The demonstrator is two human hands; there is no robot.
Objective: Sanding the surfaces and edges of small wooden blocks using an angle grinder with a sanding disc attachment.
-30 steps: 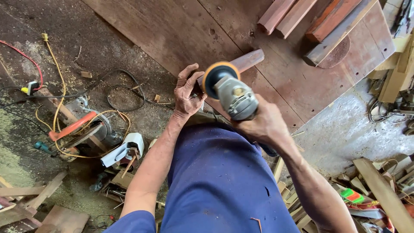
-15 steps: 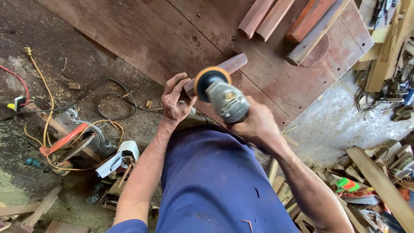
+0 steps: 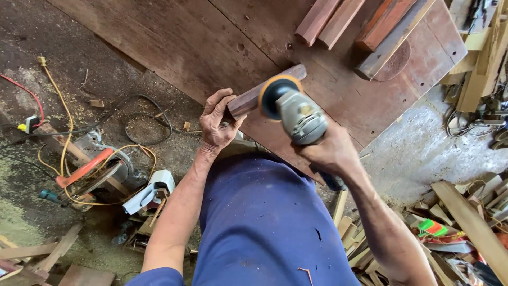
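Right now we are gripping a short wooden block (image 3: pixel 267 90), dark reddish-brown and squared in section, by its near end with our left hand (image 3: pixel 218 121); the fingers are curled around it and the thumb is pressing along its side. It is lying slantwise at the near edge of the workbench (image 3: pixel 174 42), its far end resting on the top. Our right hand (image 3: pixel 330 153) is wrapped tight around the body of a grey angle grinder (image 3: pixel 299 114), and we are holding its round sanding disc (image 3: pixel 271 95), dark-faced with an orange rim, against the block's long side. The disc is covering the middle of the block, so we cannot tell how the surface looks there.

Around this, the workbench is showing as a broad slab of worn brown board, scuffed and pitted. Several reddish timber lengths (image 3: pixel 338 18) are lying at its far side, their ends cut off by the frame. Below the hands, our blue trousers (image 3: pixel 264 222) are hiding the floor. To the left, a circular saw (image 3: pixel 92 169) with an orange guard is sitting on dusty concrete among a yellow cable (image 3: pixel 55 98) and a black cable loop (image 3: pixel 143 124). To the right, offcuts of pale wood (image 3: pixel 465 217) are piling up, tangled and hard to separate.
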